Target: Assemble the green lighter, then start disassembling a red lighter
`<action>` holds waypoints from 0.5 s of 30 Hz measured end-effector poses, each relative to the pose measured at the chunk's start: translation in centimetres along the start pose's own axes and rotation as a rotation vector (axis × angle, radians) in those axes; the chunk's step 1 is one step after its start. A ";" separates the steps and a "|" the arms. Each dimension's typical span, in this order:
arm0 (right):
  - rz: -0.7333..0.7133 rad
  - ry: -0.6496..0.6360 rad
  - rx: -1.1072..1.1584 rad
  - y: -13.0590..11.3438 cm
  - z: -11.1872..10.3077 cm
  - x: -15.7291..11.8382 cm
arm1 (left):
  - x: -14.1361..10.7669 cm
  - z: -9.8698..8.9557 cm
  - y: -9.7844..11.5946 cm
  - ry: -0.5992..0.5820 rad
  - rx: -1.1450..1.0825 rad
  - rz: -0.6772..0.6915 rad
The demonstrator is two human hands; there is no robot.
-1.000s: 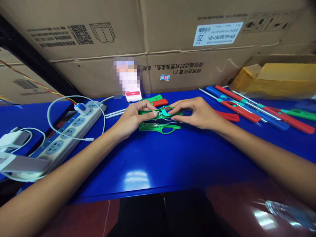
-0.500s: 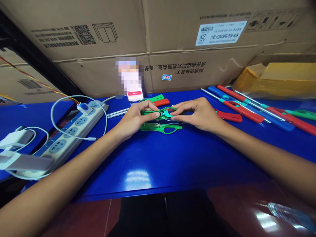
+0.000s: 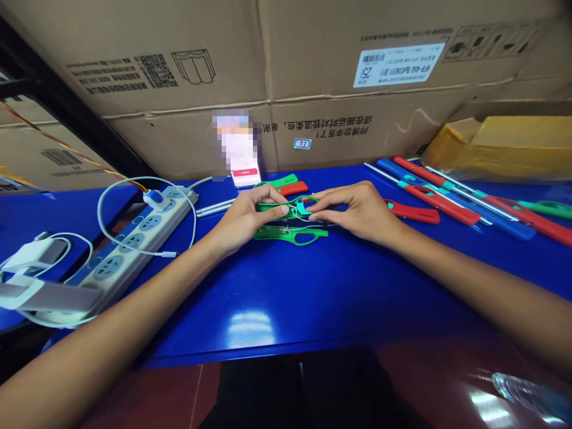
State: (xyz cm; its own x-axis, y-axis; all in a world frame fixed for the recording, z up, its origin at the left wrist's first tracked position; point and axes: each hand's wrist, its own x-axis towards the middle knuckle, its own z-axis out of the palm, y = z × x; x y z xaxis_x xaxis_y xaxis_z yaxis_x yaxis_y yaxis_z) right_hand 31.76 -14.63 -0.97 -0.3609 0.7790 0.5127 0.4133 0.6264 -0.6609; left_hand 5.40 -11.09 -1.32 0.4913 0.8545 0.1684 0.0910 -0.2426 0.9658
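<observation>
My left hand point(image 3: 243, 219) is closed on a green lighter shell half point(image 3: 264, 207), thumb pressed on its near side. At the shell's right part, my right hand point(image 3: 360, 208) pinches a teal trigger point(image 3: 304, 207). A thin white wire point(image 3: 294, 211) loops beside the trigger, partly hidden by the fingers. Just below, on the blue table, lies a second green shell half point(image 3: 292, 235) with a loop-shaped grip and a clear part inside. Behind my left hand are a green handle piece point(image 3: 283, 179) and a red one point(image 3: 292, 188). Metal rods point(image 3: 217, 207) lie left of them.
Long-nosed lighters point(image 3: 456, 205) in red, blue and green lie at the right. A white power strip point(image 3: 149, 229) with cables stands at the left. The phone point(image 3: 245, 173) leans on a large cardboard box point(image 3: 313, 71). A yellow carton point(image 3: 518, 143) sits back right.
The camera view has shifted slightly. Both hands keep their grip on the green shell half and teal trigger, which sit slightly closer into the shell's opening.
</observation>
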 end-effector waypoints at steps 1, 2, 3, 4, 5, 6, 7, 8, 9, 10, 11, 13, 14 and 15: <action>-0.022 -0.010 -0.017 0.0 -0.2 0.0 | 0.0 0.0 0.0 0.000 -0.006 -0.002; -0.046 -0.018 -0.035 -0.1 -0.3 0.1 | 0.0 0.0 0.0 0.000 -0.011 -0.004; -0.069 -0.024 -0.051 -0.2 -0.5 0.1 | 0.0 0.0 -0.1 0.000 -0.015 -0.004; -0.089 -0.029 -0.064 -0.3 -0.6 0.1 | 0.0 0.0 -0.1 -0.001 -0.018 -0.002; -0.103 -0.030 -0.074 -0.5 -0.7 0.2 | 0.0 0.0 -0.1 -0.002 -0.020 0.002; -0.109 -0.028 -0.077 -0.6 -0.7 0.2 | 0.0 0.0 -0.1 -0.003 -0.020 0.006; -0.104 -0.027 -0.072 -0.8 -0.7 0.2 | 0.0 -0.1 -0.2 -0.004 -0.018 0.008; -0.089 -0.030 -0.058 -0.9 -0.7 0.2 | 0.0 -0.1 -0.1 -0.005 -0.015 0.010; -0.067 -0.035 -0.038 -1.0 -0.6 0.3 | 0.0 -0.1 -0.1 -0.006 -0.012 0.011; -0.041 -0.040 -0.014 -1.0 -0.5 0.3 | 0.0 -0.1 -0.1 -0.005 -0.007 0.012; -0.014 -0.046 0.009 -1.0 -0.4 0.3 | 0.0 0.0 0.0 -0.003 -0.001 0.013; 0.032 -0.049 0.047 -1.1 -0.2 0.3 | 0.0 0.1 0.2 0.003 0.012 0.018; 0.050 -0.048 0.059 -1.1 -0.1 0.3 | -0.1 0.1 0.3 0.007 0.017 0.021; 0.064 -0.045 0.065 -1.1 0.0 0.3 | -0.1 0.2 0.4 0.009 0.019 0.021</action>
State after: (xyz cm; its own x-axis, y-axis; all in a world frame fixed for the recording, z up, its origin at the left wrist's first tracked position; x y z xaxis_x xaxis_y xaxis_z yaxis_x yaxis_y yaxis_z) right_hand 31.24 -15.10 -0.10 -0.3737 0.8144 0.4440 0.3820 0.5713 -0.7264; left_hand 5.54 -11.35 -1.01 0.4852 0.8533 0.1908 0.0967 -0.2692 0.9582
